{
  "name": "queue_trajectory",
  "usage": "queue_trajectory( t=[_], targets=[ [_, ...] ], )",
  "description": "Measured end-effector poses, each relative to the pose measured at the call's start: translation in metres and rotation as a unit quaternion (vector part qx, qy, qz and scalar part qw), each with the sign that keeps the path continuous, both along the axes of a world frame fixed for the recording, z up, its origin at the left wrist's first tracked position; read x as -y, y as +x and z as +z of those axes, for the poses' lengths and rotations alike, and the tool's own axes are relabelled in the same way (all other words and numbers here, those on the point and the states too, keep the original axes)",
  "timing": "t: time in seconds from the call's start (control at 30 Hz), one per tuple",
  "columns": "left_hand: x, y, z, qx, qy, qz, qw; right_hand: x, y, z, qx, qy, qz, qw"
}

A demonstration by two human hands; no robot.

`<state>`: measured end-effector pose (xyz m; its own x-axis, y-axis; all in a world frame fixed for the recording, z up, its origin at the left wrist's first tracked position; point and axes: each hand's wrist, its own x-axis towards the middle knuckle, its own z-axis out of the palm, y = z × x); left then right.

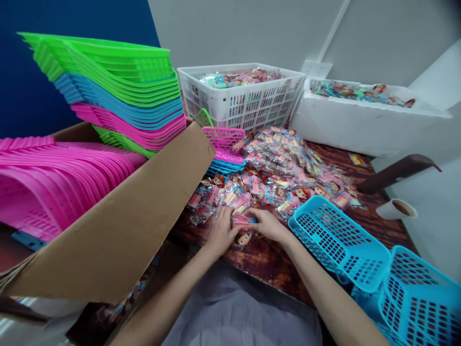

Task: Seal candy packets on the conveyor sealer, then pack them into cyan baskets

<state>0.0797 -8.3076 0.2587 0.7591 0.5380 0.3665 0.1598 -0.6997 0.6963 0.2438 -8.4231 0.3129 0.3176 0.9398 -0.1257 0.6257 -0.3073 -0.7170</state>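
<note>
Both hands meet at the near edge of a heap of small clear packets, which hold printed cartoon figures and pink and yellow sticks. Between my fingers lies one packet with a brown-haired cartoon face towards me and pink pieces above it. My left hand, slightly blurred, pinches its left side with thumb and fingers curled. From the right, my right hand grips the other side, thumb and forefinger bent round it. Part of the packet is hidden by the fingers.
Blue baskets stand at right, near a paper cup and a dark brown post-like object. A cardboard box with stacked pink, blue and green baskets stands left. Behind are a white crate and a foam box of packets.
</note>
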Motion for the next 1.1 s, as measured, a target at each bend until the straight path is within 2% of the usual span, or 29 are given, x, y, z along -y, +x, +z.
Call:
queue_trajectory(
  t=[0.07, 0.17, 0.23, 0.3, 0.37, 0.43, 0.5, 0.57, 0.67, 0.77, 0.87, 0.93, 1.03, 1.1],
  targets=[
    [-0.001, -0.006, -0.004, 0.026, -0.066, 0.011, 0.997, 0.002, 0.003, -0.007, -0.012, 0.020, -0.060, 0.998],
    [-0.001, -0.015, -0.007, 0.005, -0.169, -0.006, 0.986, 0.006, 0.009, -0.016, -0.060, 0.072, -0.143, 0.985],
    [0.000, -0.019, -0.006, -0.019, -0.223, -0.003, 0.975, 0.008, 0.009, -0.020, -0.101, 0.089, -0.164, 0.977],
    [0.004, -0.019, -0.003, -0.030, -0.234, 0.020, 0.972, 0.009, 0.005, -0.021, -0.136, 0.083, -0.155, 0.975],
    [0.007, -0.018, 0.004, -0.010, -0.198, 0.043, 0.979, 0.010, -0.004, -0.018, -0.148, 0.068, -0.125, 0.979],
    [0.010, -0.018, 0.012, 0.027, -0.118, 0.049, 0.991, 0.010, -0.015, -0.010, -0.111, 0.051, -0.076, 0.990],
    [0.010, -0.019, 0.021, 0.024, -0.005, 0.005, 1.000, 0.010, -0.027, 0.001, -0.036, 0.039, -0.026, 0.998],
    [0.007, -0.020, 0.029, -0.036, 0.102, -0.068, 0.992, 0.010, -0.037, 0.011, 0.050, 0.023, 0.005, 0.998],
    [0.000, -0.024, 0.036, -0.122, 0.163, -0.128, 0.971, 0.015, -0.044, 0.019, 0.145, -0.044, 0.015, 0.988],
    [-0.008, -0.029, 0.037, -0.120, 0.116, -0.128, 0.978, 0.024, -0.039, 0.018, 0.146, -0.087, -0.001, 0.985],
    [-0.013, -0.035, 0.037, -0.102, 0.005, -0.123, 0.987, 0.032, -0.032, 0.014, 0.024, -0.037, -0.026, 0.999],
    [-0.014, -0.036, 0.041, -0.116, -0.029, -0.136, 0.983, 0.033, -0.030, 0.015, -0.048, -0.008, -0.029, 0.998],
    [-0.014, -0.035, 0.052, -0.131, -0.042, -0.157, 0.978, 0.026, -0.030, 0.023, -0.067, 0.012, -0.016, 0.998],
    [-0.014, -0.032, 0.057, -0.121, -0.097, -0.179, 0.972, 0.017, -0.029, 0.030, -0.066, 0.034, -0.016, 0.997]
  ],
)
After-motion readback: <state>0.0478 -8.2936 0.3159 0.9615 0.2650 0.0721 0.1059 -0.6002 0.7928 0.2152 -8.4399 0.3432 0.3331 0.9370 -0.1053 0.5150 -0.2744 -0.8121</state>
